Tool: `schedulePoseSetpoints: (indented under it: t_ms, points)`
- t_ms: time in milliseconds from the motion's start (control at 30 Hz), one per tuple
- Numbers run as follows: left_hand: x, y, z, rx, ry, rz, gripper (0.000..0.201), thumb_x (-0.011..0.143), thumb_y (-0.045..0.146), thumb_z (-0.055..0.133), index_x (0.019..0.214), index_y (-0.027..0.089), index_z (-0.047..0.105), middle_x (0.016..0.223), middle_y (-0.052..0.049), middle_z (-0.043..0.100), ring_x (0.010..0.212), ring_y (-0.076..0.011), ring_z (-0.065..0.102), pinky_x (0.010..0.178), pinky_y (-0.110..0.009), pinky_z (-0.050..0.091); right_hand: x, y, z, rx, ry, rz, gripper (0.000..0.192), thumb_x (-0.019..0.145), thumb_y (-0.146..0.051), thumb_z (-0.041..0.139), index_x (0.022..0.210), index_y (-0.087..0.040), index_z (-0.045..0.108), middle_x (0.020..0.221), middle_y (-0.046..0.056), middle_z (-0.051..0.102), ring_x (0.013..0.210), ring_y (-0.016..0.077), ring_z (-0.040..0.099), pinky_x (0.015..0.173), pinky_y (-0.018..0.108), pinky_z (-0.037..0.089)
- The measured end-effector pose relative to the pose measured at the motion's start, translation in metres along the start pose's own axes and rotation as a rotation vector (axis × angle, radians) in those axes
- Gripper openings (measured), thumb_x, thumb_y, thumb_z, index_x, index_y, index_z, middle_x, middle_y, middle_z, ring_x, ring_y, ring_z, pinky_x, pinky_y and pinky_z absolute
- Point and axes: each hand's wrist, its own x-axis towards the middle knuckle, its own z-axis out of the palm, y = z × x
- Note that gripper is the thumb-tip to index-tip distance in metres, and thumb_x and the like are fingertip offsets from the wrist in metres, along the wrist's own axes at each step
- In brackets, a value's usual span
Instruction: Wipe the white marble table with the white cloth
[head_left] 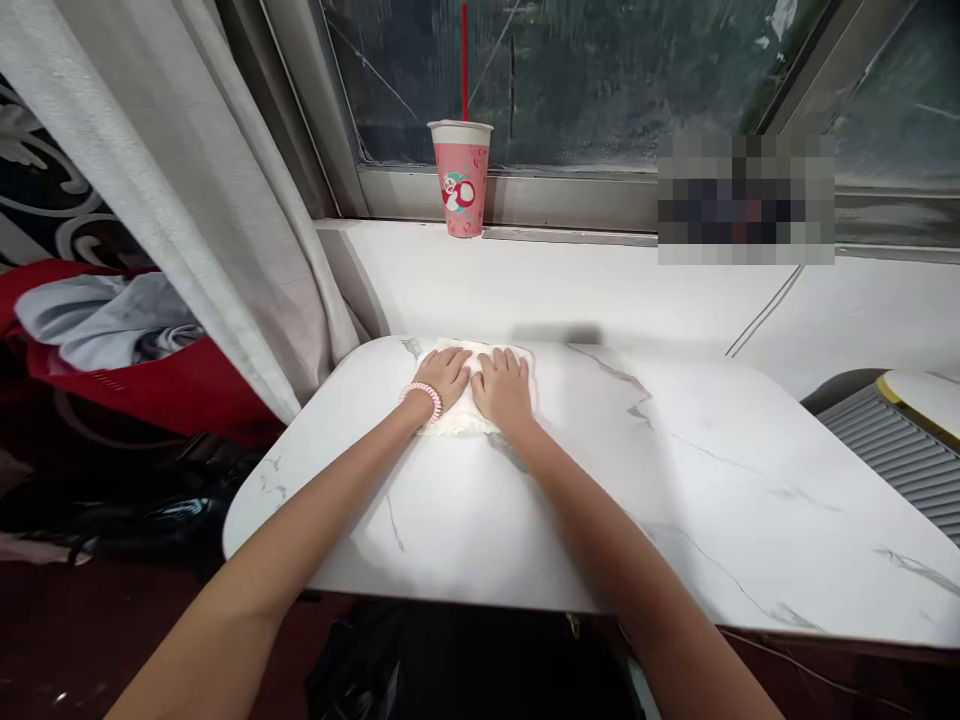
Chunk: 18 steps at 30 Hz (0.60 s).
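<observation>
Both of my hands lie flat on a cream-white cloth (469, 418) spread on the white marble-patterned table (712, 480), close to its far edge. My left hand (445, 374), with a pink-and-white coiled band (431, 396) at the wrist, presses on the cloth's left part, fingers stretched out. Just beside it, my right hand (503, 386) rests on the right part with its fingers spread. Neither hand is closed around the cloth. Parts of the cloth are hidden beneath the palms.
A pink paper cup (462, 190) with a red straw stands on the window sill. Pale curtains (202, 160) hang at the left, near a red bag (150, 390) holding clothes. At the right sits a grey ribbed object (892, 440). A blurred patch covers part of the sill.
</observation>
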Motion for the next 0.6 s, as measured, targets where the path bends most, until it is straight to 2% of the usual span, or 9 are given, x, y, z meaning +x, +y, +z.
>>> schedulePoseSetpoints:
  t_ms: [200, 400, 500, 600]
  points:
    - [-0.083, 0.011, -0.013, 0.014, 0.013, 0.036, 0.05, 0.097, 0.029, 0.025, 0.139, 0.017, 0.048, 0.147, -0.01, 0.05, 0.139, -0.0216, 0.042, 0.119, -0.046, 0.026, -0.076, -0.027, -0.021, 0.059, -0.025, -0.034, 0.046, 0.1, -0.03, 0.035, 0.14, -0.013, 0.05, 0.152, 0.017, 0.041, 0.144, 0.0337, 0.029, 0.118, 0.056, 0.015]
    - [-0.166, 0.017, -0.027, 0.036, 0.025, 0.072, 0.051, 0.098, 0.032, 0.023, 0.14, 0.016, 0.047, 0.147, -0.011, 0.05, 0.139, -0.0228, 0.042, 0.119, -0.048, 0.027, -0.15, -0.052, -0.046, 0.097, -0.07, -0.22, 0.051, 0.101, -0.034, 0.034, 0.147, -0.015, 0.043, 0.157, 0.018, 0.033, 0.147, 0.0361, 0.022, 0.117, 0.061, 0.015]
    - [-0.191, 0.013, -0.033, 0.034, 0.032, 0.071, 0.051, 0.099, 0.031, 0.022, 0.142, 0.017, 0.046, 0.147, -0.01, 0.05, 0.138, -0.0223, 0.042, 0.118, -0.048, 0.029, -0.17, -0.065, -0.052, 0.128, -0.106, -0.267, 0.051, 0.101, -0.034, 0.034, 0.148, -0.016, 0.041, 0.157, 0.018, 0.032, 0.148, 0.0349, 0.022, 0.118, 0.062, 0.014]
    - [-0.2, 0.003, -0.038, 0.029, 0.017, 0.085, 0.051, 0.098, 0.032, 0.021, 0.141, 0.018, 0.046, 0.146, -0.01, 0.051, 0.138, -0.0226, 0.042, 0.118, -0.049, 0.03, -0.173, -0.077, -0.053, 0.156, -0.145, -0.277, 0.05, 0.101, -0.035, 0.034, 0.148, -0.018, 0.041, 0.158, 0.019, 0.03, 0.148, 0.0351, 0.021, 0.117, 0.063, 0.014]
